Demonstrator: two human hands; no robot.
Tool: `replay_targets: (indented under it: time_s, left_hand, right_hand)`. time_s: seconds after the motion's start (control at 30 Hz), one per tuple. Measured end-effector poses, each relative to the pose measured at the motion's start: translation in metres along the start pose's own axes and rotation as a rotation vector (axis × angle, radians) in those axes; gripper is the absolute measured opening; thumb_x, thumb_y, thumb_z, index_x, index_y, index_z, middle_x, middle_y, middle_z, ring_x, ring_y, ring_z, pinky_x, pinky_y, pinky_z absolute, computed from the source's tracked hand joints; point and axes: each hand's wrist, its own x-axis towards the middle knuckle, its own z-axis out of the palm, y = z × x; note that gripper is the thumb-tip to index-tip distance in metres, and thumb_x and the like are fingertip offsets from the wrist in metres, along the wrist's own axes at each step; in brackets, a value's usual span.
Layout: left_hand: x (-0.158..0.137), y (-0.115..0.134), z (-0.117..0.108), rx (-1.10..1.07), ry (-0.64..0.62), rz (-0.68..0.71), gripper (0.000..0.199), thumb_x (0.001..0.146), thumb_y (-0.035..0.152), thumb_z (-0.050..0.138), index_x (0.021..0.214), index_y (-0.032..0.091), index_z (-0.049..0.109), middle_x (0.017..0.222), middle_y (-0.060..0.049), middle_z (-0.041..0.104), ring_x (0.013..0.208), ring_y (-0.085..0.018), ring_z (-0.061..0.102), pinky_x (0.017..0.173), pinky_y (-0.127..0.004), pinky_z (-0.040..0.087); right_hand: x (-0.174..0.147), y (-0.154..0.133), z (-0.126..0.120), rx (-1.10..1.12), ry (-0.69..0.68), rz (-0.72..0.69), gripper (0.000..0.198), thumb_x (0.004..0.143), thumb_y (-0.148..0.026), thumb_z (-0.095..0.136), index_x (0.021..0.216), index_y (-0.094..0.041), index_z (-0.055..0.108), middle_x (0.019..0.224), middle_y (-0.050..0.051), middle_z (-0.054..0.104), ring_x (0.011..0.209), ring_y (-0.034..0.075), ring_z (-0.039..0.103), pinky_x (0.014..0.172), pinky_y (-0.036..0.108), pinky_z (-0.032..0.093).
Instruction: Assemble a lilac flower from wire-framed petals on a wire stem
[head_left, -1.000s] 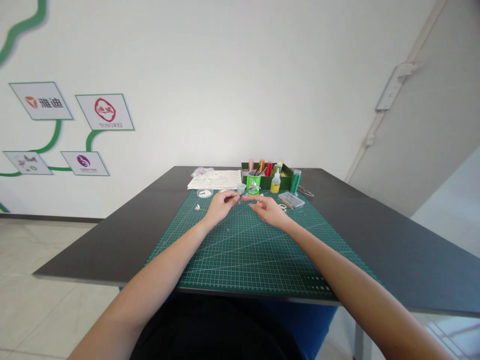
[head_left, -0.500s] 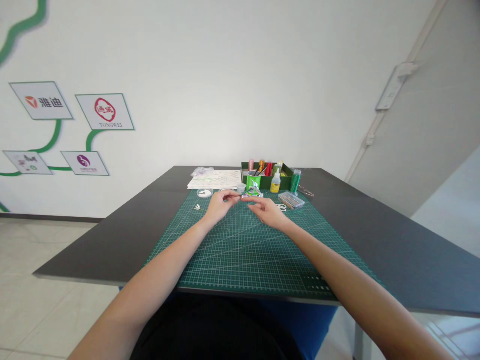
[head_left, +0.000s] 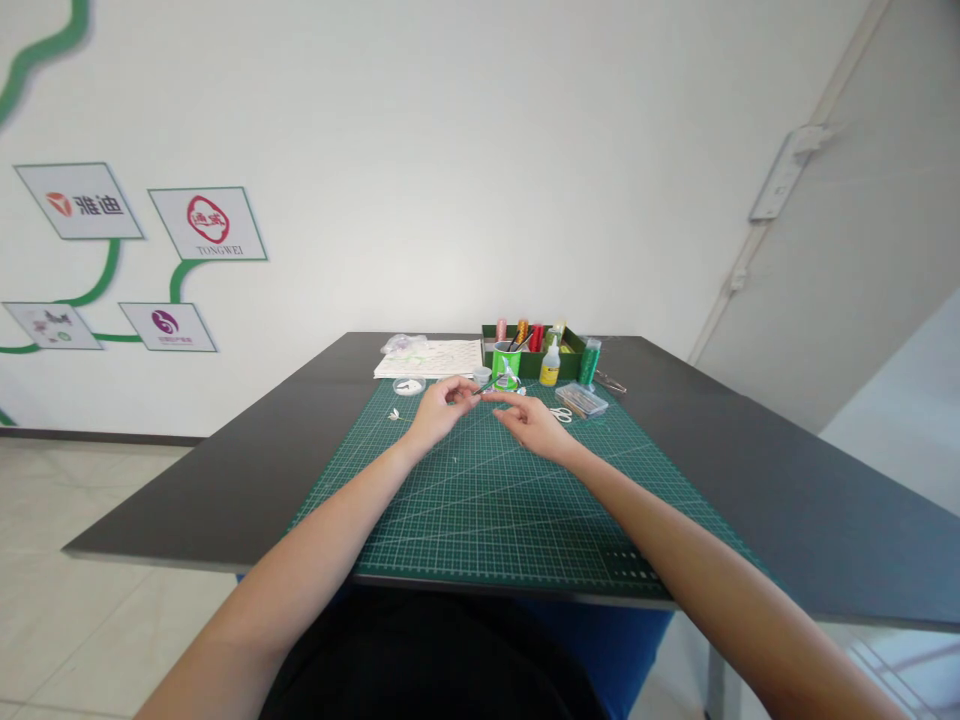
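Our right hand [head_left: 534, 421] has slid a little to the left since a second ago, so its fingertips now almost meet our left hand [head_left: 439, 408]. Our left hand pinches a thin green stick [head_left: 487, 386] over the green mat [head_left: 480, 500]. The stick is tiny and hard to see. Our right fingers are open, just beside its tip, near the green cup [head_left: 506, 360].

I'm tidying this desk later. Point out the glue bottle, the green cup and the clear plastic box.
glue bottle [head_left: 550, 367], head view, on its white body.
green cup [head_left: 505, 362], head view, on its front wall.
clear plastic box [head_left: 582, 400], head view, on its lid.
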Motion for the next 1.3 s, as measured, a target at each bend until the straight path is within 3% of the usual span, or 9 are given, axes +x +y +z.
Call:
replay_targets:
  time_s: [0.37, 0.63, 0.83, 1.03, 1.3]
  left_hand:
    - [0.0023, -0.0042, -0.0005, 0.023, 0.039, 0.041, 0.018, 0.078, 0.027, 0.069, 0.091, 0.015, 0.072, 0.081, -0.005, 0.069, 0.072, -0.015, 0.061, 0.070, -0.028, 0.048]
    - [-0.0015, 0.0028, 0.0005, 0.097, 0.029, 0.039, 0.019, 0.081, 0.028, 0.064, 0.093, 0.016, 0.071, 0.084, -0.004, 0.066, 0.055, -0.010, 0.052, 0.052, -0.023, 0.043]
    - [-0.0010, -0.0007, -0.0010, 0.166, 0.042, 0.084, 0.019, 0.082, 0.029, 0.065, 0.094, 0.016, 0.072, 0.081, -0.004, 0.067, 0.063, -0.012, 0.054, 0.059, -0.023, 0.042]
    - [0.0006, -0.0015, -0.0012, 0.135, 0.014, 0.082, 0.026, 0.086, 0.039, 0.062, 0.092, 0.016, 0.073, 0.080, -0.005, 0.069, 0.069, -0.015, 0.057, 0.062, -0.025, 0.043]
    - [0.0025, -0.0064, -0.0021, 0.089, 0.012, 0.068, 0.024, 0.084, 0.036, 0.064, 0.091, 0.016, 0.074, 0.078, -0.005, 0.070, 0.072, -0.017, 0.060, 0.066, -0.027, 0.046]
  right_hand:
    - [0.0006, 0.0045, -0.0007, -0.020, 0.024, -0.029, 0.042, 0.090, -0.029, 0.048, 0.124, -0.009, 0.063, 0.050, -0.008, 0.031, 0.044, 0.008, 0.024, 0.043, 0.022, 0.021]
    - [0.0001, 0.0048, -0.0005, -0.058, 0.029, -0.044, 0.042, 0.090, -0.029, 0.048, 0.123, -0.009, 0.065, 0.051, -0.007, 0.031, 0.046, 0.009, 0.023, 0.045, 0.022, 0.021]
    - [-0.0003, 0.0037, -0.0003, -0.051, 0.026, -0.019, 0.042, 0.090, -0.030, 0.049, 0.123, -0.010, 0.065, 0.050, -0.007, 0.030, 0.046, 0.009, 0.023, 0.045, 0.022, 0.021]
    - [-0.0001, 0.0013, -0.0011, -0.041, 0.028, -0.025, 0.042, 0.089, -0.030, 0.049, 0.122, -0.010, 0.065, 0.052, -0.006, 0.033, 0.046, 0.009, 0.024, 0.045, 0.022, 0.021]
    - [0.0004, 0.0035, -0.0004, -0.042, 0.027, -0.023, 0.043, 0.090, -0.030, 0.048, 0.124, -0.009, 0.065, 0.051, -0.007, 0.034, 0.045, 0.008, 0.023, 0.045, 0.022, 0.021]
